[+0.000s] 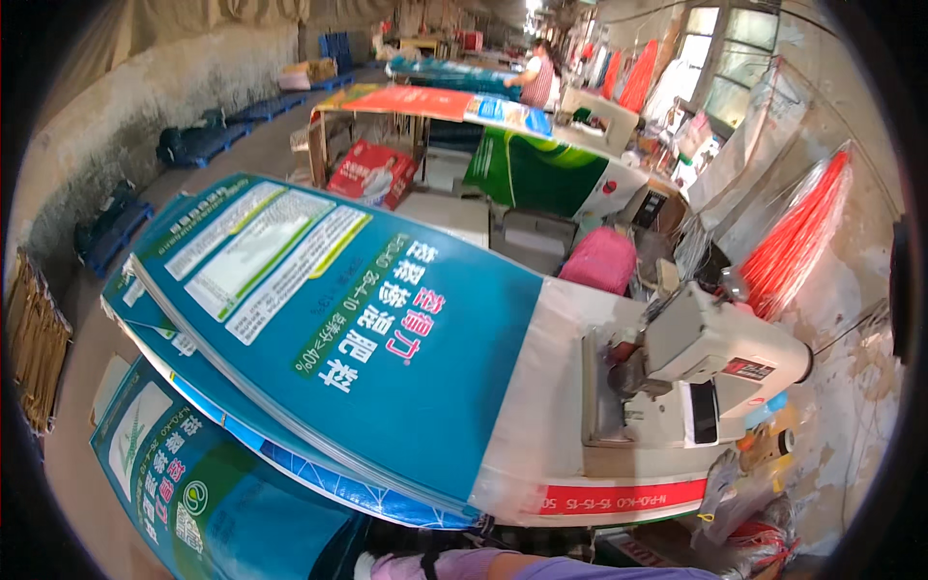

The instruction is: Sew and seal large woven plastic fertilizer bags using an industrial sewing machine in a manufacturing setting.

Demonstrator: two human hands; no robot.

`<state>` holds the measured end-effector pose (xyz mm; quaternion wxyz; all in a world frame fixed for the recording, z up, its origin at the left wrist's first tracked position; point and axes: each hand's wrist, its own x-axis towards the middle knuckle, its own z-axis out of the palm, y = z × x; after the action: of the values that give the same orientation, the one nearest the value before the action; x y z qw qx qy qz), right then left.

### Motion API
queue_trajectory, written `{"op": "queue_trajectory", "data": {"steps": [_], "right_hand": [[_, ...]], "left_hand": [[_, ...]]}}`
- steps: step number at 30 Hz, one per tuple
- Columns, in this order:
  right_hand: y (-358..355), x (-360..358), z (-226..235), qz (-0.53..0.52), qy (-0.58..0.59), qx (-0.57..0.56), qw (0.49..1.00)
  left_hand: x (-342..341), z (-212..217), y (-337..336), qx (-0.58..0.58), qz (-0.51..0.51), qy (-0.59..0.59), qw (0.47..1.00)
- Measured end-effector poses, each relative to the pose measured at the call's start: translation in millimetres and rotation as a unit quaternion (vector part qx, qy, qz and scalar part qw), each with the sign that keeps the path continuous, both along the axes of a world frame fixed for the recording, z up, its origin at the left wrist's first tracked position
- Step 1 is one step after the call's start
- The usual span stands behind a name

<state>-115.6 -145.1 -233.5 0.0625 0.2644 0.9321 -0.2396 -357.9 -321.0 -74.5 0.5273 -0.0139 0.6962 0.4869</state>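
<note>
A forearm in a lilac sleeve, which I take for my left, crosses the lower edge toward the left. Beyond a bare stretch of skin and a black band lies a pale cloth end, where my left hand (pixel 394 566) is cut off by the frame; its fingers do not show. It is nearest to a teal printed sack (pixel 261 517) hanging low at the left. Above it, a stack of flat teal printed sacks (pixel 425 387) with white ends lies across the table. Their white ends reach toward a cream sewing machine (pixel 710 338) on the right. My right hand is out of sight.
A pink cushion-like bundle (pixel 599 259) sits behind the machine. Red-orange strands (pixel 797 237) hang by the right wall. Farther back stand a red box (pixel 372 174), another table with a red and blue printed sheet (pixel 416 101), and a person (pixel 538 77). Blue pallets (pixel 208 145) line the left wall.
</note>
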Motion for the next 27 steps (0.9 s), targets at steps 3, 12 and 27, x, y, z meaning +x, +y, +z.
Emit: {"op": "queue_trajectory", "data": {"steps": [3,12,27], "right_hand": [[0,7,68,0.028,0.041,0.131,0.99],[-13,78,377,0.185,0.233,0.11,0.948],[28,-11,177,0.143,0.141,0.195,0.96]], "left_hand": [[-5,9,-1,0.017,0.035,0.073,0.997],[-9,-35,-2,0.066,-0.045,-0.043,0.996],[6,-88,-30,0.247,0.157,-0.207,0.934]]}}
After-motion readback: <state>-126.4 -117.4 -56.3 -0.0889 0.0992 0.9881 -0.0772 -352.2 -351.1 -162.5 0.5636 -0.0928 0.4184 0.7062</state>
